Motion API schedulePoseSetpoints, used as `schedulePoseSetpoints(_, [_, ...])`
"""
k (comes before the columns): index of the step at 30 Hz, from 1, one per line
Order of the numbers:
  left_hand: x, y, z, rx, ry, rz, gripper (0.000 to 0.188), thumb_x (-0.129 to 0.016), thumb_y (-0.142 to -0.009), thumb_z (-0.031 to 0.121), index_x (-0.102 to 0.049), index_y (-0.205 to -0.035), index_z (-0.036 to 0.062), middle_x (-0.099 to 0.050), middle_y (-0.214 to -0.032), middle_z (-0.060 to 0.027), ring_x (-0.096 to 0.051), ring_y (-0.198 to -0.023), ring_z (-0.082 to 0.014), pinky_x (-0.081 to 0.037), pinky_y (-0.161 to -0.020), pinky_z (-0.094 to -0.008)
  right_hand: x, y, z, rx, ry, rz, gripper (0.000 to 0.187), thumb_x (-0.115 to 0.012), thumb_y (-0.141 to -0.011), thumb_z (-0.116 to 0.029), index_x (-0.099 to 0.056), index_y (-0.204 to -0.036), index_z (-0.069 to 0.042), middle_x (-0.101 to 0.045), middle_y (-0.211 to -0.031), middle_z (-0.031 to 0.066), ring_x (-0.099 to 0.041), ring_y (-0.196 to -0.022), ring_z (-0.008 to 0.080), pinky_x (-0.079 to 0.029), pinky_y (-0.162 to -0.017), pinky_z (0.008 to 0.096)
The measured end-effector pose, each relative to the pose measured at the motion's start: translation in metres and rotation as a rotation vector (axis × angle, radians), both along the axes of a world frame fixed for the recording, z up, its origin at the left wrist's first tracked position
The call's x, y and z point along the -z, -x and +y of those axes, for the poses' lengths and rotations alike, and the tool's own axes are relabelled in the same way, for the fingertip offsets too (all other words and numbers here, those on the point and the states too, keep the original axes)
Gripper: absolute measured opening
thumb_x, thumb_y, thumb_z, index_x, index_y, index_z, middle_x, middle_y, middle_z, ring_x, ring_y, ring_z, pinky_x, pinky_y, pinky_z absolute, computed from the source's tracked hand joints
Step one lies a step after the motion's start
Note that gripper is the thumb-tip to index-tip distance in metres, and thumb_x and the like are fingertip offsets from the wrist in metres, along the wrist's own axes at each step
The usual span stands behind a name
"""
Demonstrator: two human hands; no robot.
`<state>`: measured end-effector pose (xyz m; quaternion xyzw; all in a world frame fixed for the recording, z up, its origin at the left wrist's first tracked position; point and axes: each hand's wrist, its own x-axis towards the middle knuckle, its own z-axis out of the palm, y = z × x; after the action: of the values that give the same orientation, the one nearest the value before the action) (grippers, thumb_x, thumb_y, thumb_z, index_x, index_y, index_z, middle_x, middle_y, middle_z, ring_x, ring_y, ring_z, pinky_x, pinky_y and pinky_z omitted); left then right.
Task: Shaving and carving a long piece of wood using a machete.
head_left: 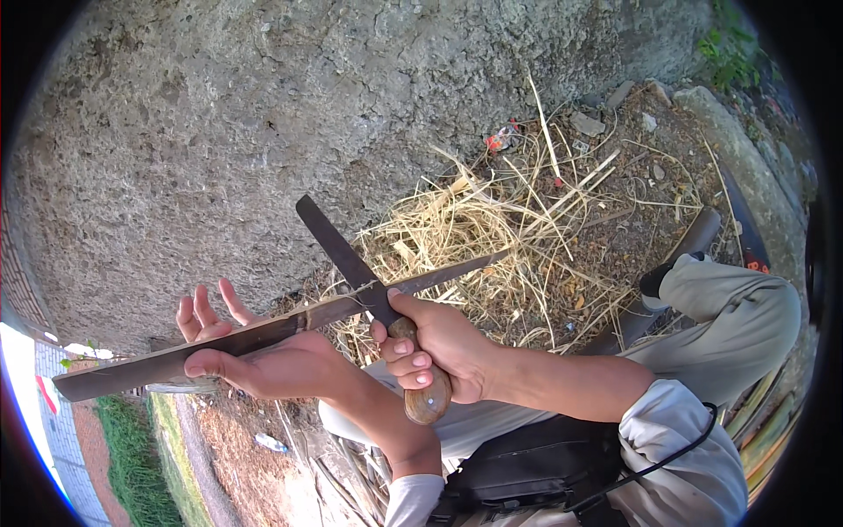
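A long dark-faced slat, seemingly split bamboo, slants across the view. My left hand holds its left part from below, thumb on the near side and fingertips rising beyond the far edge. In my right hand is a knife with a broad dark blade and a rounded wooden handle. The fingers wrap round that handle. The blade crosses the slat at its middle and touches it there, its tip pointing up and left. Pale fibres show at the crossing.
Straw-coloured shavings lie heaped against a rough grey wall. Right of them are a dark pole, a dark blade-like tool and my bent leg. A black bag rests at my lap. A plastic bottle lies lower left.
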<state>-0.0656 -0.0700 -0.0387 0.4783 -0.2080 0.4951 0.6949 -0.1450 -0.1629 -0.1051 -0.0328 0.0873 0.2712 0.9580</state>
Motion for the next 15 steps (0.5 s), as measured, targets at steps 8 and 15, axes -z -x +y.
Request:
schedulePoseSetpoints(8, [0.011, -0.028, 0.050, 0.072, 0.052, 0.068, 0.052, -0.038, -0.096, 0.053, -0.051, -0.075, 0.0074, -0.056, -0.092, -0.0085, -0.060, -0.081, -0.0207, -0.054, -0.070, -0.0354, 0.059, -0.005, -0.042, 0.445, 0.673, 0.029, 0.047, -0.024, -0.103, -0.039, -0.049, -0.078, -0.006, -0.040, -0.055, -0.0033, -0.034, -0.041, 0.0072, -0.035, -0.039, 0.0247])
schedulePoseSetpoints(15, [0.016, -0.040, 0.165, 0.132, 0.426, 0.149, 0.043, -0.037, -0.099, 0.045, -0.050, -0.083, 0.0065, -0.054, -0.077, -0.0054, -0.045, -0.052, -0.0141, -0.039, -0.043, -0.0269, 0.132, -0.009, -0.110, 0.738, 0.965, 0.274, 0.045, -0.038, -0.100, -0.042, -0.051, -0.077, -0.005, -0.041, -0.054, -0.0025, -0.037, -0.041, 0.0082, -0.037, -0.040, 0.0254])
